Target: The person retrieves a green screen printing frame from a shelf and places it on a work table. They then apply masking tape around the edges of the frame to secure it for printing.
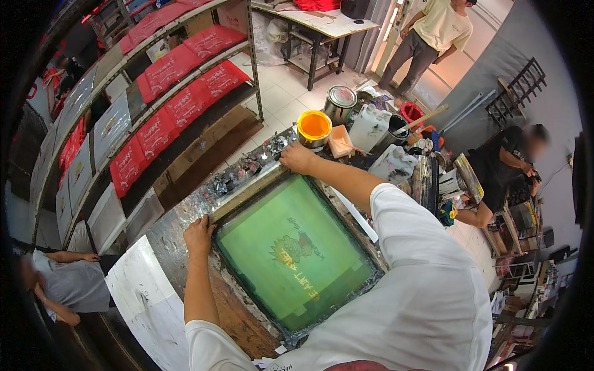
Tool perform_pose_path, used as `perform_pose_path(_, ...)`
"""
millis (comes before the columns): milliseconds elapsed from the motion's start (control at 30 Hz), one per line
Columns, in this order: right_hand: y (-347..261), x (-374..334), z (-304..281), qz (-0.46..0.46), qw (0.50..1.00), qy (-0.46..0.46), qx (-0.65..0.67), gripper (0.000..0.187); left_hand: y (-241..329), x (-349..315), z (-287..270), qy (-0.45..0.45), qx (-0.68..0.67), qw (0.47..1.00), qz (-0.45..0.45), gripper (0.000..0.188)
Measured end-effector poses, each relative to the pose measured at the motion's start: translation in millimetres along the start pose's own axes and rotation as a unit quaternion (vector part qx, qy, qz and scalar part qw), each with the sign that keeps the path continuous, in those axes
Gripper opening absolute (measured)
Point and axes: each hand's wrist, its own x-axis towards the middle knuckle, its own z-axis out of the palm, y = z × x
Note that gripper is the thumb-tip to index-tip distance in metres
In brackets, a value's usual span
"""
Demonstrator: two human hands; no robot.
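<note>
A screen printing frame with a green mesh lies on the ink-stained bench in front of me. The mesh bears a cartoon figure and lettering. At the frame's left corner my left hand is closed on the edge, its fingers curled over it. My right hand grips the far corner, with the arm stretched across the frame's far right side. Just beyond that hand stand an open can of orange-yellow ink and a peach plastic tub.
Left of the bench, a metal rack holds red printed fabric pieces. White jugs, a metal can and a red bucket crowd the far right. Other people are at left, by the doorway and seated at right.
</note>
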Motion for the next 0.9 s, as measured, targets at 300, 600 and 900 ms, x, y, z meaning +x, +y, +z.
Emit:
perform_pose_path(300, 6, -1, 2, -0.036, 0.998, -0.023, 0.041, 0.021, -5, -3, 10, 0.042, -0.037, 0.998, -0.004, 0.044)
perform_pose_path(600, 15, 7, 10, 0.031, 0.993, -0.098, 0.054, 0.019, -11, 3, -14, -0.017, -0.157, 0.984, -0.088, 0.048)
perform_pose_path(900, 29, -5, 5, -0.016, 0.984, -0.031, 0.176, 0.026, -35, -10, 24, 0.022, -0.388, 0.915, -0.107, 0.042)
